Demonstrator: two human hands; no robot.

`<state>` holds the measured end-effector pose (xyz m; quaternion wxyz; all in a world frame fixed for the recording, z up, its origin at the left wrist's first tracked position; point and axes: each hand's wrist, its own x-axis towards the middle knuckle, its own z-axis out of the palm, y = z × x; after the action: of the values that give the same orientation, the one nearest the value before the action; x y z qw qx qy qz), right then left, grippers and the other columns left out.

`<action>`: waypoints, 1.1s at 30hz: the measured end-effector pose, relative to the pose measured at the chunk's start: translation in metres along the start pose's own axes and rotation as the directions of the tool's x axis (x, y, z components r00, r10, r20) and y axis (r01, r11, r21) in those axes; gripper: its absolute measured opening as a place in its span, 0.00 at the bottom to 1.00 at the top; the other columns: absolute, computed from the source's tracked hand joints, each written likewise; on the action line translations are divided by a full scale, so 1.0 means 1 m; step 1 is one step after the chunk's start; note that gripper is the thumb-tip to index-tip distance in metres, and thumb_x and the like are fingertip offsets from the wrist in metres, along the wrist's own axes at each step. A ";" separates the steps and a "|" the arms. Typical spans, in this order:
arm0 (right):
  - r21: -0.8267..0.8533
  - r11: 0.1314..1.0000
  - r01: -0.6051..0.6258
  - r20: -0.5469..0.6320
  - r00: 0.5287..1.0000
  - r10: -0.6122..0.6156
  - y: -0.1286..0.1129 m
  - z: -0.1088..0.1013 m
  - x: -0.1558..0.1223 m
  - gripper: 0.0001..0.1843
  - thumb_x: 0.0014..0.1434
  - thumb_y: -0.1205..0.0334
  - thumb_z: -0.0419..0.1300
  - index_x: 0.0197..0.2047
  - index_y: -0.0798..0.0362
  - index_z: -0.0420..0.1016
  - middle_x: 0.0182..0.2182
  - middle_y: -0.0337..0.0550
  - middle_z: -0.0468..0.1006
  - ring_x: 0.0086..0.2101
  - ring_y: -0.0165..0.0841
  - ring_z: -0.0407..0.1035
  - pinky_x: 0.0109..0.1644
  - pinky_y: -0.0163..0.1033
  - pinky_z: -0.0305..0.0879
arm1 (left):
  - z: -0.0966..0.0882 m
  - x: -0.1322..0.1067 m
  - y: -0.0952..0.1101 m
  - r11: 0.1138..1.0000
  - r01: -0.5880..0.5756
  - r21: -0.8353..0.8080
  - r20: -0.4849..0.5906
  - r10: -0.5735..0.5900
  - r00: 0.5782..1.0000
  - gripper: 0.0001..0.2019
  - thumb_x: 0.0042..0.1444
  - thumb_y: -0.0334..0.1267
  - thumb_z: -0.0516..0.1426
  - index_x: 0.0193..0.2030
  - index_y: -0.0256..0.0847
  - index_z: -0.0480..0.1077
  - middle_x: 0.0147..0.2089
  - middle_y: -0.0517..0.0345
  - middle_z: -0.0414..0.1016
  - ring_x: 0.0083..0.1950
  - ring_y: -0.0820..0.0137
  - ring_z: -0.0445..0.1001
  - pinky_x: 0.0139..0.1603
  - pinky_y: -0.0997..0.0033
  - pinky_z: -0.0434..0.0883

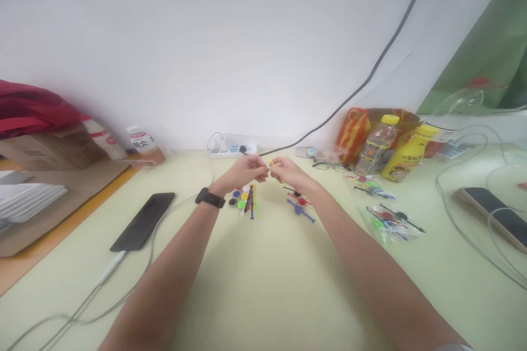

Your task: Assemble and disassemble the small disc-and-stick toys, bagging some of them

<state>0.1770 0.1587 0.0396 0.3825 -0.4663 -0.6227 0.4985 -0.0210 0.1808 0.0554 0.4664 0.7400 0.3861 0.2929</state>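
My right hand (290, 173) is closed in a pinch on a thin yellow plastic stick (272, 162), whose tip shows above the fingers. Fingertip to fingertip with it, my left hand (247, 170) is also pinched; whatever it holds is hidden. Below the left hand lie small coloured discs (241, 204) and a bunch of thin coloured sticks (252, 203). Beneath my right hand are a red disc with a stick through it (302, 202) and a blue one (298, 210).
Clear bags of similar coloured pieces (393, 222) lie to the right, near a clear bottle (376, 145) and a yellow bottle (409, 153). Glasses (329, 164) and a power strip (234, 148) are by the wall. A cabled phone (143, 222) lies left.
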 end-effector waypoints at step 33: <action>-0.897 0.413 -0.156 0.034 0.908 0.418 -0.010 -0.047 -0.018 0.17 0.45 0.65 0.75 0.41 0.51 0.83 0.43 0.47 0.84 0.38 0.40 0.78 0.34 0.37 0.64 | 0.002 -0.013 0.000 0.509 -0.075 0.857 0.187 -0.174 0.967 0.41 0.34 0.64 0.69 0.53 0.42 0.75 0.54 0.43 0.77 0.57 0.44 0.66 0.57 0.52 0.64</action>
<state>0.2245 0.1530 0.0586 -0.0871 -0.6280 -0.7415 0.2197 -0.0261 0.1690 0.0535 0.0918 0.8924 0.4395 -0.0455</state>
